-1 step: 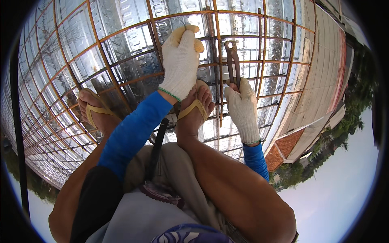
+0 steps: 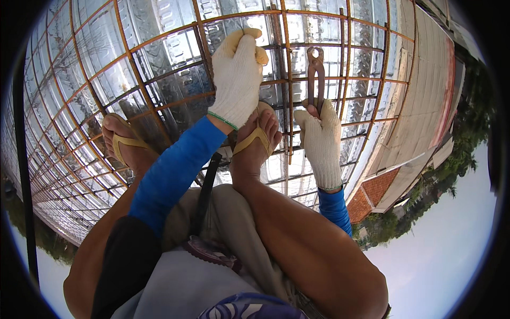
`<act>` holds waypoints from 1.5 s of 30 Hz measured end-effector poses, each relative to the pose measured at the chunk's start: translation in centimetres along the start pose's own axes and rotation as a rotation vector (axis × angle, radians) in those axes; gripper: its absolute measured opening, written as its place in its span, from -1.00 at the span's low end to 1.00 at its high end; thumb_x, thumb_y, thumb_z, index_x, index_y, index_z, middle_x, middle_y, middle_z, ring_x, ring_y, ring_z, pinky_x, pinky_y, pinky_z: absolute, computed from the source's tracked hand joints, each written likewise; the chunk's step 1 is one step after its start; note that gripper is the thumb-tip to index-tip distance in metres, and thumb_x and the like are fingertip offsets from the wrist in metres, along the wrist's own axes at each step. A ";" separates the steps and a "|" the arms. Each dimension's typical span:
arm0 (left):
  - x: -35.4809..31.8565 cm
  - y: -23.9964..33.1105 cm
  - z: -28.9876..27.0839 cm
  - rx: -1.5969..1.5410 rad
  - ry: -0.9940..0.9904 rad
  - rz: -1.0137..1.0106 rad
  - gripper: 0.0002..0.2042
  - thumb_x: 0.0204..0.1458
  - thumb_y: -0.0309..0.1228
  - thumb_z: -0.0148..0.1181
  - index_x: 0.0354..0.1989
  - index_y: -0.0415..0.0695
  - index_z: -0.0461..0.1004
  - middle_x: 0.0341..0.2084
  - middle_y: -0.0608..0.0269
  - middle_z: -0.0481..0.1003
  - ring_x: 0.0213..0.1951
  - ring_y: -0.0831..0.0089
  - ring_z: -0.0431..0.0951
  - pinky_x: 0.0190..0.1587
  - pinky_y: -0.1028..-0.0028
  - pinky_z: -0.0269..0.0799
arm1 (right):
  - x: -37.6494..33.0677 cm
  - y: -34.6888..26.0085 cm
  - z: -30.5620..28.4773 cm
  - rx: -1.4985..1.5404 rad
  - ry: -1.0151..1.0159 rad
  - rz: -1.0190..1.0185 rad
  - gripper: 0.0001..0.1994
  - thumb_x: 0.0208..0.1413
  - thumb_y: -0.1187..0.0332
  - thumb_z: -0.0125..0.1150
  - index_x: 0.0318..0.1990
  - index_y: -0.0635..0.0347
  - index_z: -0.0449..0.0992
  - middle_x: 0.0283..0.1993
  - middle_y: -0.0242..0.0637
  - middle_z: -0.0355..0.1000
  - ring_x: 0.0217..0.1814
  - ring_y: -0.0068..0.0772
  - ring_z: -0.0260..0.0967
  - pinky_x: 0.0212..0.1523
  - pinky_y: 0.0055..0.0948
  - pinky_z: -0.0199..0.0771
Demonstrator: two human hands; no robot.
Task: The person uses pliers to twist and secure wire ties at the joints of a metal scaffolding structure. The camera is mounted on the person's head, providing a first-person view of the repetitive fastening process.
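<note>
My left hand [image 2: 237, 74], in a cream knitted glove, is closed above the rusty rebar mesh [image 2: 128, 52]. Its fingertips are pinched together near a bar; whatever lies between them is too thin to make out. To its right, my right hand [image 2: 322, 139] wears a matching glove and grips the handles of rusty end-cutting pincers [image 2: 315, 65]. Their jaws point away from me over the mesh, and the handle ends are hidden in the glove. Under the bars lies shiny ribbed metal decking [image 2: 178, 53].
My feet in yellow flip-flops [image 2: 130, 141] stand on the mesh, just nearer than my left hand. A dark strap [image 2: 206, 194] hangs between my knees. Pale boards [image 2: 396, 127] run along the right edge, with orange roof tiles [image 2: 366, 196] and trees beyond.
My right hand and the pincers have shifted slightly right and away from me, and the pincers have turned a little more upright. My left hand has stayed almost still.
</note>
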State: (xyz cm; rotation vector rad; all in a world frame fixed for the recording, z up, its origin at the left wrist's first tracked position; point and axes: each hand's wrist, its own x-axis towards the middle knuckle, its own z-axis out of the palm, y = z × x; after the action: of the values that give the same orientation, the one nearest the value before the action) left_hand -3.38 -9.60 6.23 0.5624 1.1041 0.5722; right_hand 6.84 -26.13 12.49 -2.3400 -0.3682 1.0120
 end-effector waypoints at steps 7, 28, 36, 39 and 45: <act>-0.1 2.2 1.9 -0.020 -0.034 0.102 -0.76 0.37 -0.39 0.04 0.01 -0.24 0.57 -0.56 0.39 0.39 -0.66 0.69 0.17 -0.66 0.58 0.05 | 0.9 -0.4 0.2 -0.297 -0.097 -0.170 -0.77 0.25 0.36 0.26 -0.11 0.35 0.44 -0.32 -0.05 0.57 -0.28 -0.14 0.61 -0.28 -0.23 0.57; -4.5 9.5 11.9 -0.460 -0.146 0.107 -0.79 0.44 -0.35 0.00 0.09 -0.17 0.43 -0.57 0.43 0.33 -0.70 0.73 0.07 -0.67 0.61 -0.03 | 2.0 -6.1 -5.1 0.381 -0.150 -0.279 -0.55 0.38 0.17 0.25 0.22 0.36 0.51 -0.08 -0.26 0.53 -0.04 -0.56 0.44 -0.03 -0.46 0.50; -3.8 15.5 15.1 -0.517 -0.180 0.229 -0.80 0.41 -0.34 0.00 0.03 -0.17 0.45 -0.60 0.42 0.31 -0.69 0.69 0.06 -0.66 0.58 -0.02 | 0.7 -11.9 -10.5 1.283 -0.742 0.184 -0.49 0.40 0.12 0.13 0.30 0.35 0.39 0.04 -0.14 0.58 -0.05 -0.27 0.58 -0.12 -0.37 0.64; -2.6 17.0 16.2 -0.533 -0.218 0.245 -0.80 0.40 -0.35 -0.01 -0.01 -0.18 0.46 -0.62 0.41 0.31 -0.70 0.67 0.07 -0.67 0.56 -0.03 | 1.1 -15.1 -12.5 0.907 -0.879 -0.063 -0.54 0.27 0.43 0.11 0.28 0.48 0.40 -0.36 -0.35 0.47 -0.51 -0.57 0.34 -0.58 -0.60 0.37; -2.7 19.6 20.0 -0.484 -0.271 0.280 -0.80 0.37 -0.36 -0.04 -0.07 -0.20 0.48 -0.65 0.39 0.30 -0.70 0.63 0.08 -0.69 0.53 -0.04 | -0.5 -15.7 -13.9 -0.454 0.143 -0.965 -0.48 -0.08 0.62 0.41 0.14 0.30 0.56 -0.40 -0.10 0.55 -0.46 -0.09 0.54 -0.40 -0.24 0.52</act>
State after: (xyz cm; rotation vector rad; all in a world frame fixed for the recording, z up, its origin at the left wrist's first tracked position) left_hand 11.47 0.12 28.10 0.3566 0.6016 0.9440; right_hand 16.27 -19.05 29.82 -2.1206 -1.5958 0.2925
